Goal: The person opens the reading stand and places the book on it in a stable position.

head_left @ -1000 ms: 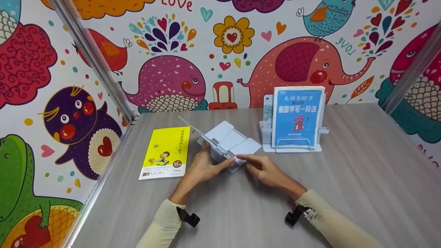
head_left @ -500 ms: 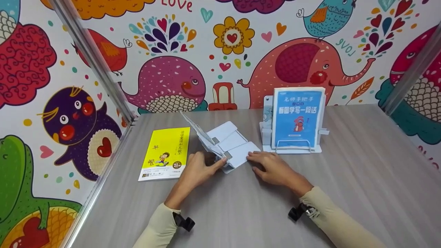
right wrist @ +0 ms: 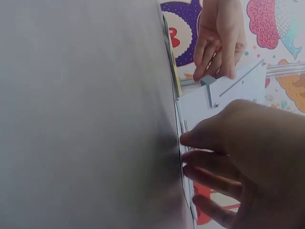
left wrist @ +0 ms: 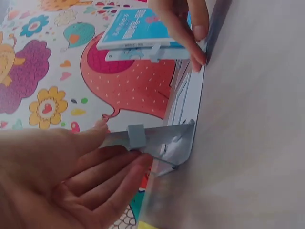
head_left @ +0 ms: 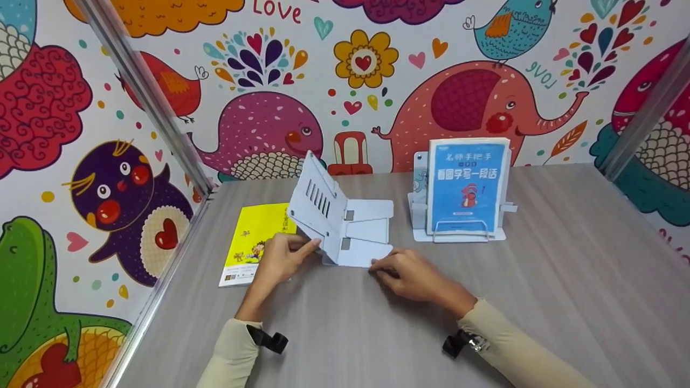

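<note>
A white metal book stand (head_left: pixel 362 252) lies unfolded on the table, its slotted back panel leaning up to the left and its base flat. My left hand (head_left: pixel 279 260) pinches the near edge of the back panel, thumb on one face and fingers behind, as the left wrist view shows. At the base's near right corner, my right hand (head_left: pixel 412 276) holds the edge with its fingertips. In the right wrist view, the fingers of that right hand (right wrist: pixel 252 152) bend against the base beside the tabletop. A small metal clip (left wrist: pixel 137 136) sits on the panel edge by the left thumb.
A yellow book (head_left: pixel 240 229) lies flat on the left, partly hidden by the left hand and the panel. Behind and right, a second white stand (head_left: pixel 420 235) holds an upright blue book (head_left: pixel 468 183). A cartoon-printed wall (head_left: pixel 350 54) borders the table (head_left: pixel 571 302).
The book stand has turned so that its base sits squarer to the table, and its slotted panel now faces right. The left hand has moved left along with the panel; the right hand has slid along the base.
</note>
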Demonstrator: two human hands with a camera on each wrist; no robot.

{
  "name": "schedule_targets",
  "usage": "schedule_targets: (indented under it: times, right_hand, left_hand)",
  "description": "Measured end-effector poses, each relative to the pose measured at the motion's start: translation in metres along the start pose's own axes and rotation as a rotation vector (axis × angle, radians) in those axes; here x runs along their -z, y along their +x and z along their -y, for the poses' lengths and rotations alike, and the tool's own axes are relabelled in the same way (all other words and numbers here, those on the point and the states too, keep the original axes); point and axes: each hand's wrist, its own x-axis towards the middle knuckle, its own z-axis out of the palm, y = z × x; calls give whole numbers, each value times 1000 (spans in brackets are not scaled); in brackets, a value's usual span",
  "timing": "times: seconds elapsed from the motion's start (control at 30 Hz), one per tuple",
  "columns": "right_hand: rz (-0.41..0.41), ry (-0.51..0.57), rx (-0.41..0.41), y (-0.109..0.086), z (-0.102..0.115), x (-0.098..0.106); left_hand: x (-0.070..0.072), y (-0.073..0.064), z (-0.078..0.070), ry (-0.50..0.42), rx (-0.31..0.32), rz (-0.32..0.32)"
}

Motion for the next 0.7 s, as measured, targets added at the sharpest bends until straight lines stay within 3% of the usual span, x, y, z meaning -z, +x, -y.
schedule_targets:
  times: [0.23, 0.33, 0.53, 0.7]
  right_hand:
    - [-77, 256, -124, 27, -10, -9]
    - [-102, 290, -189, 37, -15, -12]
    - [-44, 313, -301, 50, -18, -14]
    - [-28, 374, -347, 54, -22, -12]
  left_hand:
    - [2, 5, 10, -74, 18, -57]
    - [0, 6, 11, -97, -5, -57]
    - [-6, 5, 11, -120, -42, -52]
    - [-6, 2, 10, -100, -49, -68]
